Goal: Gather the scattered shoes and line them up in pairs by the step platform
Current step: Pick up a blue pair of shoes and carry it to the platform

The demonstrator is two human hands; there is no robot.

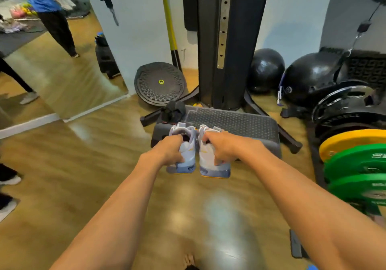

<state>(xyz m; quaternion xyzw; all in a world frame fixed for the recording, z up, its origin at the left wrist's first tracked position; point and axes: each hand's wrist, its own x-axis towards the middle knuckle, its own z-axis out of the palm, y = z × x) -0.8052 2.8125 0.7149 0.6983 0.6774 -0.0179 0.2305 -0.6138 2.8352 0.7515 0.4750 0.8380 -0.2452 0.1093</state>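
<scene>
Left hand (169, 150) fingers clamp the left shoe (187, 162). Right hand (224, 146) fingers clamp the right shoe (205, 162), near the step platform (240, 123)

ahead of me a black machine column (225, 39) rises from the wood floor (83, 175). a balance disc (160, 83) leans left of it under a yellow pole (168, 12); two black balls (265, 70) sit right, green plates (359, 163) nearer me.
</scene>
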